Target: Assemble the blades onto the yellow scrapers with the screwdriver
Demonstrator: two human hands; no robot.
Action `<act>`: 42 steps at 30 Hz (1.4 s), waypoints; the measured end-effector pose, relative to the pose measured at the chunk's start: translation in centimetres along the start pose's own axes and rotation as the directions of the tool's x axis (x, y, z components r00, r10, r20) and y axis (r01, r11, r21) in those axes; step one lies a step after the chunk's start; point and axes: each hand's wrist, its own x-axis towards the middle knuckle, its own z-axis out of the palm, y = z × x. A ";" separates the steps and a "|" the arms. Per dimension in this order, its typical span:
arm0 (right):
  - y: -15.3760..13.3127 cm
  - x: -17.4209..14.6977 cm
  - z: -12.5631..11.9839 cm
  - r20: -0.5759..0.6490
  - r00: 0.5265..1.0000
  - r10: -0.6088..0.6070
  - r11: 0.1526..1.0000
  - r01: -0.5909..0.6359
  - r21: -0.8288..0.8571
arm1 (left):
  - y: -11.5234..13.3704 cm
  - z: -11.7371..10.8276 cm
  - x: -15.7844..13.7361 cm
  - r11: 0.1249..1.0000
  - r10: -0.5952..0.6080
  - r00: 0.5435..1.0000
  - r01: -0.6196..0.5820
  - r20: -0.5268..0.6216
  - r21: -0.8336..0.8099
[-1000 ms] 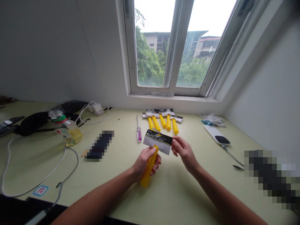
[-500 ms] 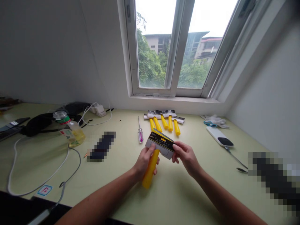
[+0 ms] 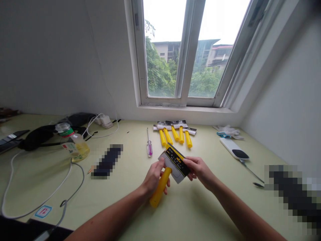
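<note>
My left hand (image 3: pixel 153 177) is closed around a yellow-handled scraper (image 3: pixel 160 189), whose wide head sits behind a black, white and grey printed card (image 3: pixel 177 164). Its thumb presses on the card's left side, and the handle slants down towards me. With thumb and fingers, my right hand (image 3: pixel 198 167) pinches the card's right edge. A yellow strip shows along the upper edge of the card; the blade itself is hidden. Just beyond lie several more yellow-handled scrapers (image 3: pixel 175 134), their heads in similar card covers. Left of them is a screwdriver (image 3: pixel 149 147) with a clear and purple handle.
A bottle of yellow liquid (image 3: pixel 77 147), a white cable (image 3: pixel 32 212) and a blurred-out dark object (image 3: pixel 107 162) lie on the left. On the right are white gloves (image 3: pixel 229 131) and a white power bank (image 3: pixel 234 149) with a cable. A window (image 3: pixel 185 67) rises behind the table.
The card and scraper head have turned clockwise, with the card's right end now lower. My right hand has shifted slightly down and right, still pinching the card. The view has shifted slightly.
</note>
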 end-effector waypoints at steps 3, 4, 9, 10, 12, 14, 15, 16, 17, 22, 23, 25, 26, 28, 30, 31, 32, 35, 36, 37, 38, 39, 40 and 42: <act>0.0 0.1 -0.4 -0.037 0.999 -0.008 1.000 0.008 0.009 | 0.0 -0.1 0.3 0.995 0.098 0.990 -0.098 -0.101 0.006; 0.1 0.2 -0.5 -0.043 0.999 -0.005 1.000 0.006 0.022 | 0.0 -0.2 0.4 0.990 0.144 0.982 -0.143 -0.126 0.013; 0.2 0.4 -0.9 -0.058 0.998 0.010 0.997 -0.006 0.072 | 0.7 -0.9 0.6 0.940 0.310 0.951 -0.306 -0.004 0.151; 0.2 0.5 -1.0 -0.066 0.998 0.017 0.997 -0.013 0.070 | 0.8 -1.1 0.5 0.921 0.324 0.946 -0.322 0.030 0.220; 0.0 0.5 -1.5 -0.089 0.996 0.022 0.997 -0.016 0.069 | 1.0 -1.3 0.4 0.877 0.327 0.940 -0.342 0.102 0.337; -0.3 0.6 -2.2 -0.132 0.991 0.008 0.996 0.003 0.085 | 1.1 -1.4 0.1 0.848 0.304 0.933 -0.357 0.192 0.392; -0.5 0.6 -2.5 -0.166 0.986 0.001 0.994 0.016 0.104 | 1.2 -1.4 0.0 0.842 0.293 0.927 -0.367 0.236 0.396; -0.6 0.6 -2.8 -0.209 0.978 -0.004 0.991 0.032 0.132 | 1.3 -1.4 -0.2 0.835 0.286 0.918 -0.380 0.276 0.398; -0.7 0.7 -3.0 -0.258 0.966 -0.009 0.984 0.054 0.168 | 1.4 -1.3 -0.3 0.820 0.284 0.906 -0.399 0.314 0.410; -1.5 0.6 -3.9 -0.510 0.858 -0.059 0.909 0.257 0.328 | 2.4 -1.2 -0.8 0.657 0.303 0.837 -0.529 0.455 0.536; -1.8 0.6 -4.2 -0.551 0.831 -0.075 0.890 0.305 0.340 | 2.6 -1.3 -0.9 0.637 0.299 0.832 -0.538 0.467 0.552; -2.7 0.4 -5.1 -0.627 0.770 -0.118 0.847 0.407 0.341 | 3.1 -1.8 -0.8 0.624 0.278 0.829 -0.540 0.485 0.565; -3.2 0.3 -5.6 -0.656 0.742 -0.137 0.827 0.450 0.336 | 3.4 -2.3 -0.7 0.627 0.271 0.835 -0.531 0.479 0.570; -3.9 0.1 -6.6 -0.684 0.713 -0.156 0.802 0.496 0.333 | 4.1 -3.8 -0.3 0.636 0.294 0.867 -0.491 0.401 0.595; -3.9 0.1 -6.8 -0.653 0.745 -0.134 0.820 0.453 0.349 | 4.9 -6.2 0.5 0.645 0.380 0.906 -0.402 0.184 0.649; -3.7 0.1 -6.6 -0.614 0.782 -0.110 0.846 0.398 0.355 | 5.3 -7.7 1.1 0.668 0.423 0.904 -0.351 0.053 0.656; -3.2 0.2 -6.2 -0.566 0.820 -0.082 0.873 0.333 0.356 | 5.7 -9.2 1.8 0.701 0.464 0.883 -0.315 -0.074 0.640; -1.3 0.3 -3.8 -0.415 0.910 0.004 0.929 0.150 0.339 | 6.3 -13.5 3.9 0.739 0.551 0.728 -0.198 -0.409 0.643; -0.7 0.3 -2.9 -0.377 0.926 0.026 0.935 0.111 0.337 | 6.3 -14.5 4.5 0.730 0.557 0.685 -0.134 -0.470 0.670; -0.2 0.3 -2.1 -0.346 0.937 0.045 0.938 0.080 0.337 | 6.1 -15.4 4.9 0.736 0.544 0.661 -0.079 -0.518 0.672; 0.3 0.3 -1.5 -0.320 0.945 0.064 0.943 0.048 0.329 | 5.9 -16.0 5.2 0.741 0.536 0.647 -0.053 -0.542 0.669; 0.7 0.3 -1.0 -0.296 0.951 0.086 0.948 0.014 0.318 | 5.5 -16.4 5.4 0.747 0.530 0.641 -0.043 -0.556 0.663; 1.0 0.3 -0.7 -0.277 0.955 0.111 0.951 -0.021 0.308 | 5.2 -16.5 5.4 0.757 0.524 0.639 -0.048 -0.563 0.651; 1.4 0.3 -0.4 -0.253 0.954 0.162 0.952 -0.084 0.295 | 4.5 -16.5 5.3 0.778 0.521 0.637 -0.080 -0.568 0.624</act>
